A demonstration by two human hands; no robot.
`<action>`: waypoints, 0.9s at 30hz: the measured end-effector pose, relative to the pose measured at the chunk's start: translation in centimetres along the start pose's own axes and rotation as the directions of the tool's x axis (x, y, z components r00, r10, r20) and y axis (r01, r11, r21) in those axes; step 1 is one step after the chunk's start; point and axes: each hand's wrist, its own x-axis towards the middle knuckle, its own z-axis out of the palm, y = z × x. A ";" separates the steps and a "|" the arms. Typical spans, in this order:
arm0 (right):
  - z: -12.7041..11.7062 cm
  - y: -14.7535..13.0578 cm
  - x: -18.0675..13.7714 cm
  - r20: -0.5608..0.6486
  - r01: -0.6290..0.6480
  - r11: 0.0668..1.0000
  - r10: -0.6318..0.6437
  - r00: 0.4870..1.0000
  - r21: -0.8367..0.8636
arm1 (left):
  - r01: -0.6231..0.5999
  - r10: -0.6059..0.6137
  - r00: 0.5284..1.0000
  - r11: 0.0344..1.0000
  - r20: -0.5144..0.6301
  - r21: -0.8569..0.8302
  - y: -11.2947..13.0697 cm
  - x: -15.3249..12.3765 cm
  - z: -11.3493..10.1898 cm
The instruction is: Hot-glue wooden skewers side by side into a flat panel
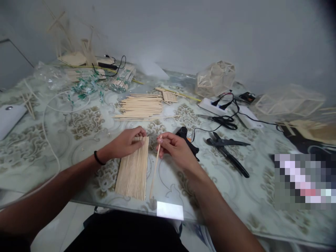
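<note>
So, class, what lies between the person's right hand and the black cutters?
In the head view, a black glue gun lies between the right hand and the cutters, with patterned tabletop showing between gun and cutters.

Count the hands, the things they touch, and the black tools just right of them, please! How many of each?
Hands (left hand, right hand): 2
Row of sticks: 1
Single stick: 1
Glue gun: 1
Scissors: 1
Pliers: 1
Total: 7

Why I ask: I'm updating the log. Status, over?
Left hand on stick row. Right hand pinching single stick. Glue gun beside right hand, not between stick and row.
</note>
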 end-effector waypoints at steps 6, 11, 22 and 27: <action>0.6 0.3 0.1 0.009 -0.025 1.000 0.025 1.000 -0.003 | 0.000 0.000 1.000 1.000 -0.020 -0.006 0.2 0.0 -0.2; 0.7 0.6 0.3 0.042 -0.059 0.998 0.059 0.997 -0.003 | -0.012 0.012 1.000 1.000 -0.025 -0.005 0.4 0.0 -0.2; 1.2 0.9 0.5 0.043 -0.076 0.997 0.075 0.996 0.016 | -0.002 0.002 1.000 1.000 -0.010 -0.001 0.4 -0.1 0.0; 1.0 0.8 0.4 0.061 -0.073 0.997 0.071 0.996 0.025 | -0.003 0.003 1.000 1.000 -0.013 0.006 0.4 -0.1 -0.1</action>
